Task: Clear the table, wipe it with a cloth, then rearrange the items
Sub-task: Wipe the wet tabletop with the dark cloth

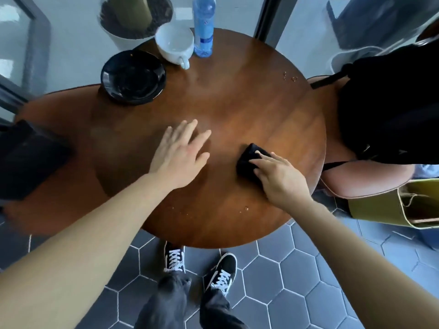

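Under the right hand point(281, 180), fingers flat, black cloth point(247, 160) pressed to the table point(237, 96); left hand point(181, 155) alongside, fingers spread, relaxed; plate point(133, 79), cup point(174, 41), bottle point(203, 32) beyond its fingertips.

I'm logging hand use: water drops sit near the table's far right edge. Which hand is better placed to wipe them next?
Right. The right hand presses the black cloth on the table, on the same side as the drops; the left hand lies flat, holding nothing.
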`<state>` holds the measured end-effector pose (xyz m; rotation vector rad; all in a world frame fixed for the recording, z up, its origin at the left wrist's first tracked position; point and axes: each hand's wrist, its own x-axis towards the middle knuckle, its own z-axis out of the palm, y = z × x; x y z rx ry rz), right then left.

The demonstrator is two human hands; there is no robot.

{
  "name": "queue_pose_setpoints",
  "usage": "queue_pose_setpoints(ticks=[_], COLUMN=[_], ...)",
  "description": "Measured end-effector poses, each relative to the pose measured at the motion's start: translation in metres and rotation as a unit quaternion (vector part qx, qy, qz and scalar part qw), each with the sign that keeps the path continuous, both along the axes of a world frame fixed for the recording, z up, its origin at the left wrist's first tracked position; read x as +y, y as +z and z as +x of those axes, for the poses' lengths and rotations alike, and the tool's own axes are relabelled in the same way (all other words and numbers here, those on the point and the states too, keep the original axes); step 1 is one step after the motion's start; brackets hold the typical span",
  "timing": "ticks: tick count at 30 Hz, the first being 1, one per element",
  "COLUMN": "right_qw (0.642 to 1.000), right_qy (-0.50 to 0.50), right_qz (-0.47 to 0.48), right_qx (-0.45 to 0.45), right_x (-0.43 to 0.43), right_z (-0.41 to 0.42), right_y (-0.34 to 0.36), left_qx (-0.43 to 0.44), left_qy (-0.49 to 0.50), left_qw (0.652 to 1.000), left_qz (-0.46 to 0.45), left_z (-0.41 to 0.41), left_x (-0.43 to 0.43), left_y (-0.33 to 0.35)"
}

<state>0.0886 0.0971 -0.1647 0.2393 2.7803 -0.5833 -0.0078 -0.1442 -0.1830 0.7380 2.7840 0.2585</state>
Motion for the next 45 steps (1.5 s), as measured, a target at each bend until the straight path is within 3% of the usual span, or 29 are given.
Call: queue_pose_setpoints(ticks=[2, 5, 8, 12, 15, 18, 20, 21, 25, 28, 30, 33, 35, 37, 41, 43, 45], right_qw=[0.999, 0.994, 0.989, 0.983, 0.966, 0.986, 0.988, 0.987, 0.98, 0.965, 0.971, 0.985, 0.977, 0.981, 0.979, 0.982, 0.987], right_qy=[0.032, 0.088, 0.109, -0.098, -0.21, -0.062, 0.045, 0.053, -0.121, -0.219, -0.186, 0.042, 0.138, 0.084, -0.163, -0.135, 0.007], right_qz=[-0.007, 0.063, 0.095, 0.14, 0.131, 0.129, 0.126, 0.128, 0.148, 0.136, 0.135, 0.132, 0.128, 0.151, 0.117, 0.12, 0.13], right_qx=[-0.009, 0.008, 0.037, 0.073, 0.069, 0.09, 0.082, 0.083, 0.058, 0.047, 0.066, 0.104, 0.099, 0.088, 0.044, 0.061, 0.099], right_x=[-0.014, -0.049, -0.038, 0.012, -0.01, -0.058, -0.038, -0.014, 0.052, 0.036, 0.007, -0.007, 0.027, 0.063, 0.06, 0.028, 0.016], right_z=[0.041, 0.119, 0.116, 0.047, 0.035, 0.088, 0.103, 0.093, 0.007, -0.038, -0.031, 0.013, 0.017, -0.004, -0.083, -0.095, -0.081], right_y=[-0.001, -0.01, -0.031, -0.045, -0.049, -0.052, -0.051, -0.051, -0.048, -0.051, -0.052, -0.053, -0.051, -0.049, -0.047, -0.05, -0.052], left_qx=[-0.022, 0.014, 0.06, 0.078, 0.072, 0.072, 0.077, 0.08, 0.087, 0.084, 0.078, 0.074, 0.06, 0.055, 0.085, 0.079, 0.07], left_qy=[-0.012, 0.003, 0.002, 0.001, -0.004, 0.003, 0.005, 0.004, 0.002, 0.001, 0.0, 0.003, 0.011, 0.026, 0.048, 0.055, 0.074], left_qw=[0.999, 0.998, 0.996, 0.995, 0.995, 0.996, 0.996, 0.996, 0.995, 0.995, 0.996, 0.996, 0.997, 0.996, 0.994, 0.995, 0.994], left_qz=[-0.023, -0.059, -0.058, -0.059, -0.066, -0.056, -0.049, -0.047, -0.052, -0.056, -0.052, -0.05, -0.055, -0.063, -0.041, -0.032, -0.027], left_z=[0.006, 0.014, 0.016, 0.015, 0.014, 0.015, 0.016, 0.016, 0.015, 0.016, 0.016, 0.017, 0.017, 0.012, -0.018, -0.031, -0.035], left_x=[0.026, 0.034, 0.033, 0.035, 0.034, 0.033, 0.034, 0.034, 0.034, 0.033, 0.033, 0.034, 0.036, 0.043, 0.067, 0.076, 0.079], left_y=[-0.01, -0.03, -0.042, -0.046, -0.044, -0.044, -0.046, -0.047, -0.046, -0.045, -0.043, -0.04, -0.036, -0.03, -0.02, -0.024, -0.031])
